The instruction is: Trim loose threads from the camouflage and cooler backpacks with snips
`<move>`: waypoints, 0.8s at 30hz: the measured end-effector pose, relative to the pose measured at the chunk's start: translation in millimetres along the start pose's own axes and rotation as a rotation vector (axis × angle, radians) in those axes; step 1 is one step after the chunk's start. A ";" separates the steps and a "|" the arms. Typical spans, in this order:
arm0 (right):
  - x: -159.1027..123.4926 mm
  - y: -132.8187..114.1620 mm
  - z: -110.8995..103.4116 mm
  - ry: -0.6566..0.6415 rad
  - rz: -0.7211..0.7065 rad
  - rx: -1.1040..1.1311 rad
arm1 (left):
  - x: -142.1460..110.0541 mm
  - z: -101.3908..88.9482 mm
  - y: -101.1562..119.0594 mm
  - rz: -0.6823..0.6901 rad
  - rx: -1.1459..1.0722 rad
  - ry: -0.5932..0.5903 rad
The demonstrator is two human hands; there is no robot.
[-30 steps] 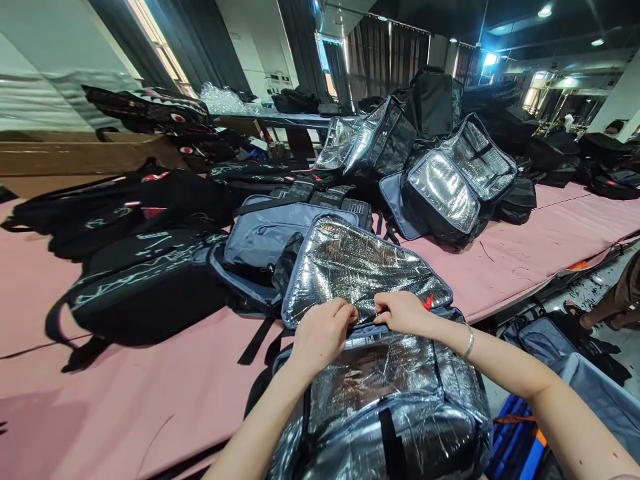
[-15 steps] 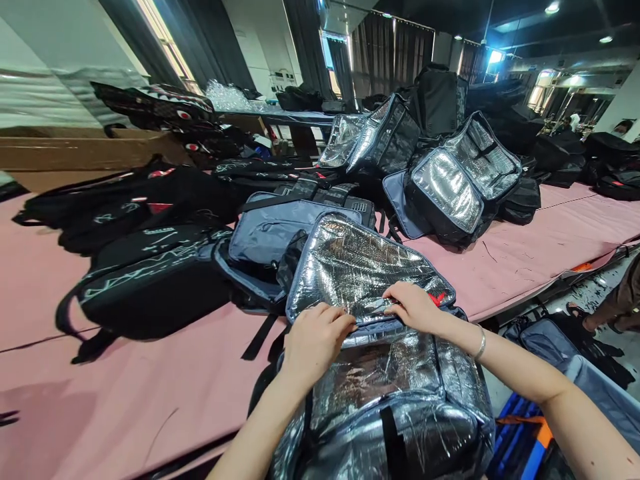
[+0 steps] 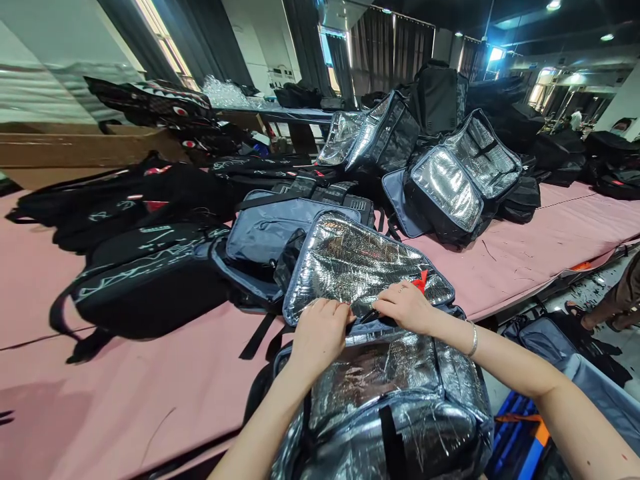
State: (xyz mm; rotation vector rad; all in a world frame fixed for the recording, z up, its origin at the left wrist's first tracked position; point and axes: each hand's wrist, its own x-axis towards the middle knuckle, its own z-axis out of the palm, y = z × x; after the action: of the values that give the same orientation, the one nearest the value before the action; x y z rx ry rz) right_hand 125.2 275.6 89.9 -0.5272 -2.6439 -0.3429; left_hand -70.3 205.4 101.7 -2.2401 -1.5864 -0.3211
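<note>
A backpack with a silver foil lining (image 3: 380,373) stands unzipped in front of me, its foil-lined flap (image 3: 350,260) folded back away from me. My left hand (image 3: 320,337) is closed on the blue-grey seam at the flap's near edge. Close beside it, my right hand (image 3: 405,308) is closed round what look like small red-handled thread snips (image 3: 423,281). A dark, narrow tip points left from its fingers toward the seam. The palm hides most of the tool. A black strap (image 3: 394,443) hangs over the lining nearer to me.
Black patterned backpacks (image 3: 145,280) lie on the pink-covered table (image 3: 200,393) at left. Other open foil-lined bags (image 3: 445,187) stand farther back. A brown cardboard box (image 3: 75,153) is at far left. On the floor at right are more bags (image 3: 545,340) and a person's legs (image 3: 613,300).
My right hand has moved slightly left and down, closer to my left hand, and turned so the red handle sticks up more. My left hand keeps its place at the seam.
</note>
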 end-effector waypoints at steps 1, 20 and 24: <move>1.7 -0.6 -0.1 -0.004 -0.008 -0.002 | -0.3 0.2 0.0 0.002 -0.001 0.001; 19.8 -7.1 8.0 -0.173 0.560 0.668 | -2.0 11.2 -8.3 -0.038 -0.132 0.168; 20.2 -4.5 11.9 -0.193 0.562 0.729 | -4.4 15.8 -7.2 -0.050 -0.176 0.209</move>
State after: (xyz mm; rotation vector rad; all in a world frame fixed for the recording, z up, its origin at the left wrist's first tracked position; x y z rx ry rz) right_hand 102.2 281.6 87.8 -1.0187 -2.4027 0.8355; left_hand -79.0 210.5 87.0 -2.2115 -1.5570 -0.7096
